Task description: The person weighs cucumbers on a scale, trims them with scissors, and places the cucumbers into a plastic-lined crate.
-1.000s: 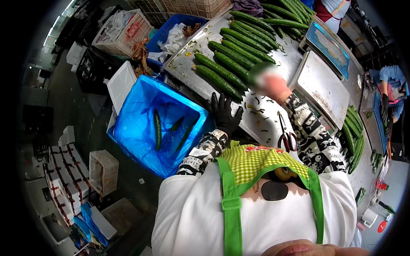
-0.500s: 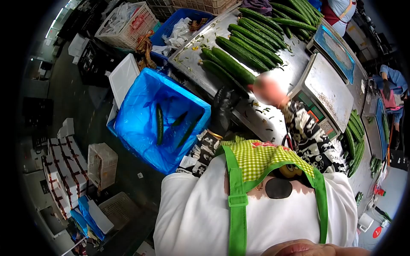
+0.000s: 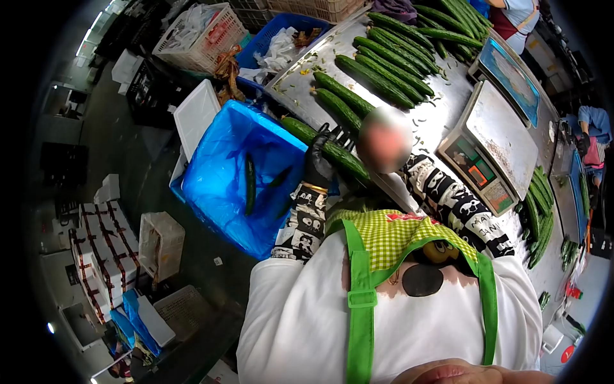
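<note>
My left hand [image 3: 322, 157], in a black glove, is wrapped round a long green cucumber [image 3: 350, 164]. The cucumber slants across the table's near edge, and its far end reaches beside the rim of the blue-lined box. My right hand [image 3: 385, 142] is at the cucumber's near end. It is blurred, so its fingers and any contact cannot be made out. Two more cucumbers [image 3: 337, 109] lie on the metal table [image 3: 307, 77] just beyond my hands. To the left, the box with a blue plastic liner [image 3: 214, 192] has a few cucumbers [image 3: 250, 184] inside.
A row of cucumbers [image 3: 390, 70] and a larger heap [image 3: 451, 22] lie farther back. Scales [image 3: 502, 134] stand at right, with more cucumbers [image 3: 540, 214] beside them. Crates [image 3: 201, 38] stand back left. Another person [image 3: 595, 125] is at far right.
My left hand has gone from resting near the table edge to gripping a cucumber. That cucumber has shifted toward me and the box. My right hand has moved slightly left and nearer.
</note>
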`<move>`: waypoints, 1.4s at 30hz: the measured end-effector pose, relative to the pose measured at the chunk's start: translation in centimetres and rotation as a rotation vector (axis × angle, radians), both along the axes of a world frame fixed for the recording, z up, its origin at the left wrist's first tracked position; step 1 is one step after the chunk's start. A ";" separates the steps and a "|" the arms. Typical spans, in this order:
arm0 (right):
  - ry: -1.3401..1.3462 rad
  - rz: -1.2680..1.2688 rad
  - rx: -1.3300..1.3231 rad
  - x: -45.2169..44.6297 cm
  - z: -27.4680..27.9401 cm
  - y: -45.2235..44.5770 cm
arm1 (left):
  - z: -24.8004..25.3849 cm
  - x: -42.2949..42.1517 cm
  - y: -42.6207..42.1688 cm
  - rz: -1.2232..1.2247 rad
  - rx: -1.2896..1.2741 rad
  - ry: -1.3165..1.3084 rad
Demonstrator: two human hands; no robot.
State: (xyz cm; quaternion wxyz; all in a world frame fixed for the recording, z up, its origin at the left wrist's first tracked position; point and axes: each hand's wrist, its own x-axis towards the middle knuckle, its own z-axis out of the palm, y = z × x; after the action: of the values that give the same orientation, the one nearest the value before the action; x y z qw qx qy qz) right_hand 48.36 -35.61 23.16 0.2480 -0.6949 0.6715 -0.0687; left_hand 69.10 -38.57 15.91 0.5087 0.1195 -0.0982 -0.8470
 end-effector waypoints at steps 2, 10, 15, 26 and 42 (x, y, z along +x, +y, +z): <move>-0.326 0.179 -0.299 -0.3 -1.3 -1.2 | -1.4 1.1 -0.7 -0.073 -0.005 -0.001; -0.565 0.266 -0.743 -2.7 -4.3 4.6 | -0.3 -0.2 0.8 -0.088 -0.161 -0.097; -0.631 0.192 -0.427 -6.7 -1.2 4.3 | -0.6 -2.4 2.3 -0.056 -0.592 -0.416; -1.302 -0.343 -0.283 -7.6 9.2 5.4 | 9.9 -8.5 6.4 -0.448 -0.823 -0.650; -0.746 -0.071 -0.746 -12.9 9.6 8.4 | 9.9 -14.1 8.2 -0.763 -0.432 -0.636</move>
State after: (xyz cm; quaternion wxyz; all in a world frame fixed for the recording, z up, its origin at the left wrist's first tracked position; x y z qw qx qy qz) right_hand 35.42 -27.23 32.73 0.2037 -0.6408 0.4908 -0.5541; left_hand 55.00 -30.41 25.86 0.1230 0.2184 -0.4557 -0.8541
